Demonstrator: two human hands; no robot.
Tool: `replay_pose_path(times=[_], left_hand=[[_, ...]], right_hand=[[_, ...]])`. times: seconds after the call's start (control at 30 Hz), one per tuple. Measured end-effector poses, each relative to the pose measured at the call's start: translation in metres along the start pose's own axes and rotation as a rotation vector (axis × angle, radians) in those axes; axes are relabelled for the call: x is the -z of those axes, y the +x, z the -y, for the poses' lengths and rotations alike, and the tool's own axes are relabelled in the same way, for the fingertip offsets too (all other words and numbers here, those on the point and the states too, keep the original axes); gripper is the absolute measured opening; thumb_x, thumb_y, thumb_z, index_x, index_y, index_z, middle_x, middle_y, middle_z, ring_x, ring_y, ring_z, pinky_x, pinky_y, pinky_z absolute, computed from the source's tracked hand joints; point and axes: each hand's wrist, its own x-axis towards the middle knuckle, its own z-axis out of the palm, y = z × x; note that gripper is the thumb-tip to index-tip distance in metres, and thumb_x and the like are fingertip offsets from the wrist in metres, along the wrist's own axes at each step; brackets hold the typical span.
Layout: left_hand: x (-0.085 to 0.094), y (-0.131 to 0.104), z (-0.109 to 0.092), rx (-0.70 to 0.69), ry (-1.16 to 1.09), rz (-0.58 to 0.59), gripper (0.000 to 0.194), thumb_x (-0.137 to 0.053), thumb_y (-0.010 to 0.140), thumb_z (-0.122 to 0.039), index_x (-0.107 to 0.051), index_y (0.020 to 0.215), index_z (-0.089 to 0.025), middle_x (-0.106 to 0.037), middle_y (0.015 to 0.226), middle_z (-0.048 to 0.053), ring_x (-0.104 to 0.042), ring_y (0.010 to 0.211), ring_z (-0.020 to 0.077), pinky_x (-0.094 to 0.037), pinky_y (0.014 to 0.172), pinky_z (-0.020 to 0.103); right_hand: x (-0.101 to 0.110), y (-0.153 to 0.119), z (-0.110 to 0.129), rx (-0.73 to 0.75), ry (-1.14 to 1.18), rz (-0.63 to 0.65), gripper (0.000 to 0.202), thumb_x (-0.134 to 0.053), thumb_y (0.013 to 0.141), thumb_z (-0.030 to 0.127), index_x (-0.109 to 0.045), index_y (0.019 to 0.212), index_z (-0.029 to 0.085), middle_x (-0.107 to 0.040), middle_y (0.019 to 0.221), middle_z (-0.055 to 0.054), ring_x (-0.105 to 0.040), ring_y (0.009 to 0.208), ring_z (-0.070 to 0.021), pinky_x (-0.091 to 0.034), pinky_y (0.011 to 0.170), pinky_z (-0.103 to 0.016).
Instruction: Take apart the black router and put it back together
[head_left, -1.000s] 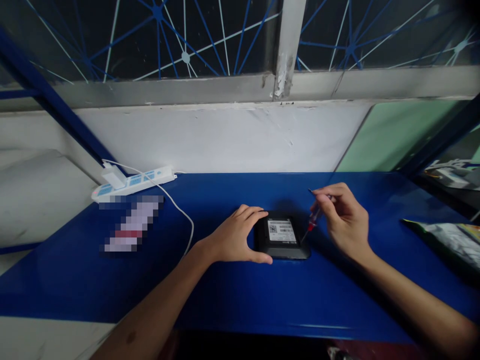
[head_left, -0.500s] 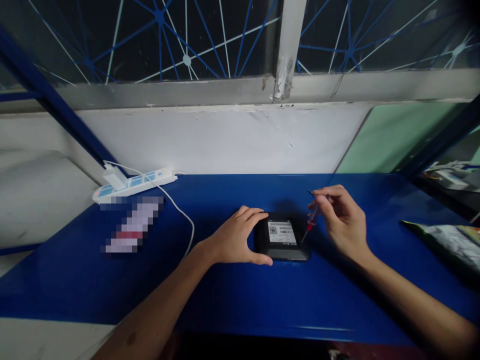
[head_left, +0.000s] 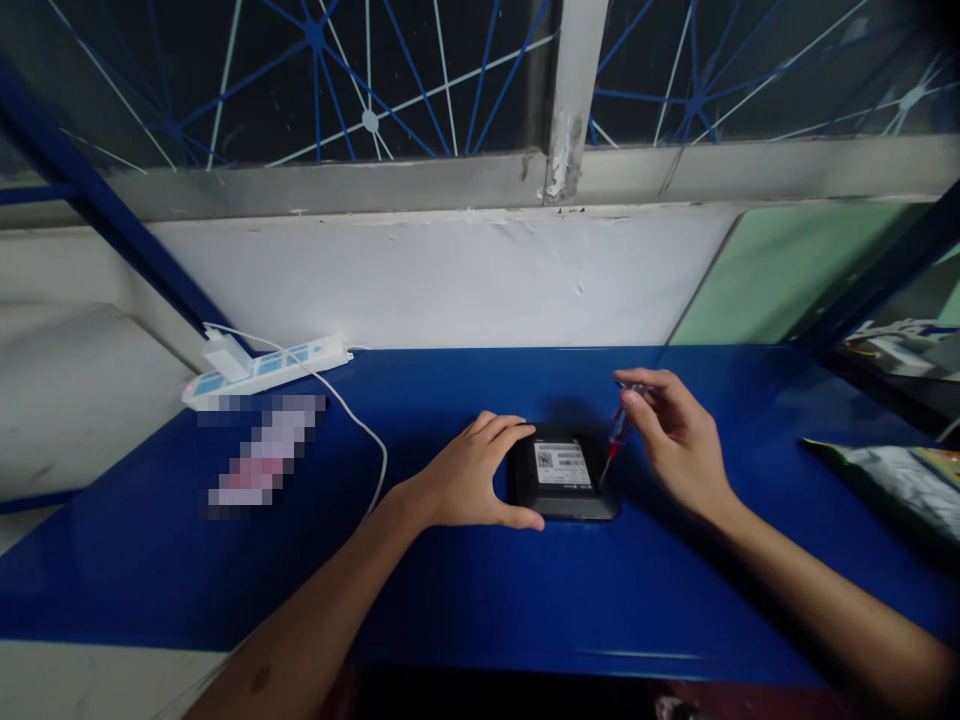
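A black, flat electronic device [head_left: 570, 505] with a white printed label lies on the blue table, its labelled face up. My left hand [head_left: 480, 475] grips its left side, thumb along the near edge and fingers at the far left corner. In my right hand [head_left: 679, 430] is a screwdriver [head_left: 617, 437] with a clear handle and a red collar, pinched between thumb and fingers. The screwdriver leans, and its tip meets the right side of the device near the near right corner. What the tip sits in is too small to make out.
On the blue table [head_left: 465, 600], a white power strip [head_left: 285, 370] with a plug and a white cable [head_left: 360, 420] stands at the back left. A blurred-out pinkish object [head_left: 266, 455] lies before it. A shiny packet [head_left: 892, 490] is at the right edge. A wall rises behind.
The fingers of my right hand have shifted round the screwdriver handle, which stands slightly more upright. The tip stays at the same corner; my left hand and the device keep their place.
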Motion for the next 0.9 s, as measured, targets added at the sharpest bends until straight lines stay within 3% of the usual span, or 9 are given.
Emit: replay_pose_path(times=[0.1, 0.27, 0.4, 0.57, 0.9], left_hand=[[0.000, 0.000, 0.000, -0.001, 0.009, -0.004, 0.104, -0.075, 0.065, -0.077, -0.043, 0.147, -0.022, -0.045, 0.151, 0.013, -0.040, 0.137, 0.0370, -0.038, 0.114, 0.058], [-0.002, 0.000, -0.002, -0.001, 0.031, -0.006, 0.106, -0.075, 0.064, -0.077, -0.043, 0.147, -0.019, -0.045, 0.150, 0.014, -0.040, 0.137, 0.0374, -0.037, 0.115, 0.058], [-0.002, 0.001, -0.005, -0.016, 0.065, -0.027, 0.104, -0.077, 0.064, -0.075, -0.045, 0.145, -0.017, -0.048, 0.148, 0.015, -0.042, 0.135, 0.0377, -0.038, 0.114, 0.057], [-0.002, 0.002, -0.006, -0.018, 0.077, -0.031, 0.104, -0.078, 0.063, -0.075, -0.045, 0.144, -0.019, -0.049, 0.147, 0.015, -0.044, 0.134, 0.0368, -0.038, 0.114, 0.056], [-0.003, 0.001, -0.005, -0.007, 0.064, -0.017, 0.105, -0.076, 0.064, -0.076, -0.044, 0.145, -0.019, -0.047, 0.149, 0.014, -0.042, 0.136, 0.0374, -0.037, 0.115, 0.056]], right_hand=[[0.001, 0.002, 0.005, 0.021, 0.008, -0.034, 0.021, -0.061, 0.094, 0.032, -0.068, 0.114, 0.029, -0.057, 0.084, 0.002, -0.057, 0.062, -0.0093, -0.051, 0.057, -0.026], [-0.007, -0.001, 0.007, -0.014, 0.186, -0.177, 0.023, -0.067, 0.090, 0.029, -0.064, 0.112, 0.028, -0.062, 0.092, 0.000, -0.066, 0.070, -0.0113, -0.059, 0.067, -0.028], [-0.020, -0.012, 0.003, -0.052, 0.283, -0.098, 0.022, -0.071, 0.087, 0.029, -0.063, 0.107, 0.029, -0.063, 0.096, 0.000, -0.071, 0.079, -0.0142, -0.061, 0.074, -0.031], [-0.027, -0.022, 0.002, -0.022, 0.245, 0.023, 0.022, -0.071, 0.088, 0.029, -0.062, 0.108, 0.031, -0.060, 0.100, 0.000, -0.069, 0.083, -0.0150, -0.061, 0.076, -0.033], [-0.022, -0.021, 0.002, 0.017, 0.227, 0.018, 0.021, -0.070, 0.089, 0.029, -0.063, 0.109, 0.029, -0.058, 0.101, -0.001, -0.067, 0.086, -0.0161, -0.061, 0.079, -0.036]])
